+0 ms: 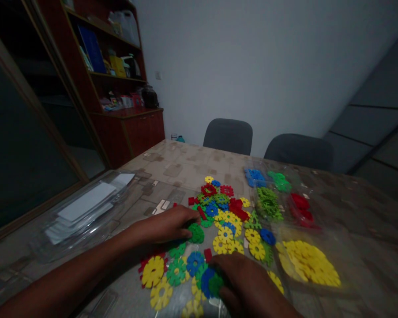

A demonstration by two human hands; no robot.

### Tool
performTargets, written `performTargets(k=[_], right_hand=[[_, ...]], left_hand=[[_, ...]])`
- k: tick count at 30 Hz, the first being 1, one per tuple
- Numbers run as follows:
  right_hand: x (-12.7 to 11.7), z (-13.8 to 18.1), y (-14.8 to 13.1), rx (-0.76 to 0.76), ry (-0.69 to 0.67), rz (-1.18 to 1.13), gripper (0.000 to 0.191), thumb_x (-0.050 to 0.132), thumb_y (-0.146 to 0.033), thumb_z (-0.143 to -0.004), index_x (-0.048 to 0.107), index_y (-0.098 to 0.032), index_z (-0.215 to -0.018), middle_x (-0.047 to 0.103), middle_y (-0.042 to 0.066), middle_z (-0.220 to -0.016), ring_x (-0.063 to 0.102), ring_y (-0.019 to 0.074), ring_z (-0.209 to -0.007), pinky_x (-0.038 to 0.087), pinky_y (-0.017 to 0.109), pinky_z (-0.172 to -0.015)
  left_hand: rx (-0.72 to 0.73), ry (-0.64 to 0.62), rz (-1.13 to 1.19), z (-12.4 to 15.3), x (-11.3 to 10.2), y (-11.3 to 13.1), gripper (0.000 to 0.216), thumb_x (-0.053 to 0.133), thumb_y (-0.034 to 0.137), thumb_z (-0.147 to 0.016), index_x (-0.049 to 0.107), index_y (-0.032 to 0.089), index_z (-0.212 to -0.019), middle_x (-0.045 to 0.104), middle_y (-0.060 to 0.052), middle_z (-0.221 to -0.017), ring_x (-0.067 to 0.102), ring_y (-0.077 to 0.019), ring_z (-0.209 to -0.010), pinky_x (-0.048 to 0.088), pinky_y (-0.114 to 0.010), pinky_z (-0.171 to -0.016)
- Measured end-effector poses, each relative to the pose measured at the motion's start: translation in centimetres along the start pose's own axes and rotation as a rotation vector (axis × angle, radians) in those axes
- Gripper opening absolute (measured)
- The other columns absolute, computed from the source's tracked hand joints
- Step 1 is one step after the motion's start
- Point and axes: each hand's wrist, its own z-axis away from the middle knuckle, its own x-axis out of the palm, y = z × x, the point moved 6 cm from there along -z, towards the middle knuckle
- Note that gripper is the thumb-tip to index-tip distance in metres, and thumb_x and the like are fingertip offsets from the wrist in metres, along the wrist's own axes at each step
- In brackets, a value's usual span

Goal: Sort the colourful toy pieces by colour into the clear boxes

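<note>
My left hand (177, 223) reaches in over the pile, thumb and fingers closed on a green notched disc (196, 233); it may be more than one disc. My right hand (248, 280) is nearer the front, its fingers curled around a green notched disc (216, 285). A blue disc (206, 282) sits right against that one, and I cannot tell whether it is gripped too. Loose around both hands lie yellow discs (153, 271), another blue disc (195, 263), green discs (176, 271) and red square pieces (227, 190).
On the right stands a clear divided tray (346, 265) with yellow discs (309, 263), red pieces (301, 209), light-green pieces (268, 203), green pieces (279, 180) and blue pieces (254, 176). Clear lids with white cards (86, 202) lie left. Two grey chairs (228, 134) stand behind the table.
</note>
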Motion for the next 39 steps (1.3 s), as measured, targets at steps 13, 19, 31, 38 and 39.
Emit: performTargets(k=[13,19,31,38,39], right_hand=[[0.0,0.6,1.7,0.163,-0.103,0.108,0.041,0.067,-0.011,-0.065,0.068,-0.026,-0.103,0.073,0.008,-0.106,0.066,0.0301,-0.097,0.04,0.034,-0.075],[-1.5,0.4,0.9,0.049,0.025,-0.029,0.027,0.059,-0.002,-0.067,0.057,-0.023,-0.085,0.065,0.004,-0.098,0.057,0.02,-0.086,0.038,0.029,-0.071],[-2.0,-0.7,-0.2,-0.024,0.214,-0.318,0.008,0.056,-0.019,-0.083,0.052,-0.024,-0.087,0.064,0.0,-0.079,0.058,0.017,-0.071,0.04,0.026,-0.061],[-2.3,-0.8,-1.0,-0.034,0.235,-0.384,0.035,0.056,-0.017,-0.076,0.058,-0.022,-0.111,0.065,0.0,-0.077,0.058,0.0174,-0.069,0.039,0.027,-0.061],[-2.4,-0.8,-1.2,-0.05,0.223,-0.387,0.032,0.056,-0.018,-0.078,0.061,-0.022,-0.109,0.067,0.001,-0.08,0.059,0.0177,-0.072,0.04,0.027,-0.063]], left_hand=[[0.044,0.002,0.015,0.0,-0.1,0.3,0.012,0.06,0.012,-0.078,0.054,0.02,-0.086,0.057,0.002,-0.082,0.054,-0.0172,-0.076,0.038,-0.026,-0.066],[0.009,0.021,0.153,-0.1,0.2,0.2,0.009,0.062,0.018,-0.081,0.055,0.02,-0.086,0.053,0.004,-0.078,0.051,-0.0149,-0.073,0.036,-0.024,-0.061],[-0.007,-0.039,0.689,-0.2,2.5,1.6,0.027,0.081,0.026,-0.069,0.06,0.018,-0.085,0.06,0.004,-0.072,0.056,-0.0121,-0.067,0.042,-0.023,-0.06],[-0.048,-0.002,0.818,-0.5,3.2,2.2,0.031,0.08,0.025,-0.067,0.053,0.019,-0.081,0.062,0.007,-0.065,0.059,-0.0116,-0.06,0.04,-0.021,-0.055],[-0.043,0.005,0.821,-0.5,3.2,2.3,0.031,0.08,0.025,-0.067,0.053,0.019,-0.081,0.061,0.007,-0.065,0.059,-0.0116,-0.06,0.04,-0.021,-0.054]])
